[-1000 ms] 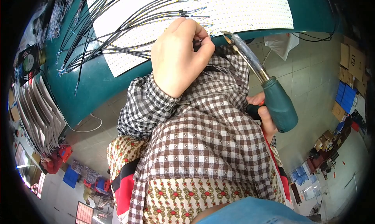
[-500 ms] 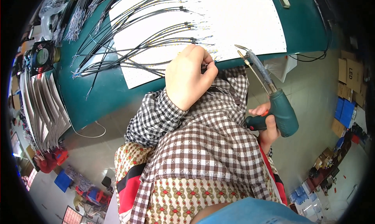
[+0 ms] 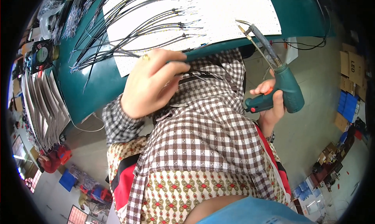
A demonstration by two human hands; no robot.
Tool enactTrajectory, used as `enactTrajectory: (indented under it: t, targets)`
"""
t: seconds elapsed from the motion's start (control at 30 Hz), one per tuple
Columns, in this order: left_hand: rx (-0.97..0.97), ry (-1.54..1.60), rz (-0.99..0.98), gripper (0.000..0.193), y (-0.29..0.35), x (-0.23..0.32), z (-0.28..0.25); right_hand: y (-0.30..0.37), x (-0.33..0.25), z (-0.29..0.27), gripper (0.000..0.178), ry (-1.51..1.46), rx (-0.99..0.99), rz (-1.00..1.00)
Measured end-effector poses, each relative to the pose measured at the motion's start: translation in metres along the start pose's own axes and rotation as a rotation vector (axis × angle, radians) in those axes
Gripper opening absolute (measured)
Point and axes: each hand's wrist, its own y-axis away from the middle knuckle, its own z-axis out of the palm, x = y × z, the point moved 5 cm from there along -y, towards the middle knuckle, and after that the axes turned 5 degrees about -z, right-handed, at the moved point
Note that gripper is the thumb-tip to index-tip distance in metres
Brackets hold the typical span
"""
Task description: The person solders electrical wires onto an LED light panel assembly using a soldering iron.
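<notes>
Green soldering gun [image 3: 290,89], brown-checked apron [image 3: 203,142]

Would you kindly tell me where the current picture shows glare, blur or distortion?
In the head view, the white board looks washed out on its right; the left sleeve seems slightly blurred; the front edge of the green table curves; the corners fall to black.

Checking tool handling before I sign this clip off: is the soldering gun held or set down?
Held: the soldering gun has its green handle between the thumb and fingers of the right hand.

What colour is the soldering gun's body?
The soldering gun's body is dark green; it shows best in the head view.
</notes>
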Motion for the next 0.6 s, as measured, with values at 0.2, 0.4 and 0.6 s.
enactTrajectory:
  t: [0.2,0.4,0.6]
  targets:
    - [-0.170,-0.656,0.126,0.055,0.026,-0.006,0.038,-0.008,0.009,-0.008,0.062,-0.068,0.002,-0.001]
    - [0.017,-0.664,0.209,0.038,0.024,-0.032,0.055,-0.006,0.010,-0.014,0.060,-0.121,0.050,-0.037]
    - [0.135,-0.343,0.147,0.021,0.015,-0.030,0.040,-0.009,0.004,-0.018,0.058,-0.160,0.126,-0.080]
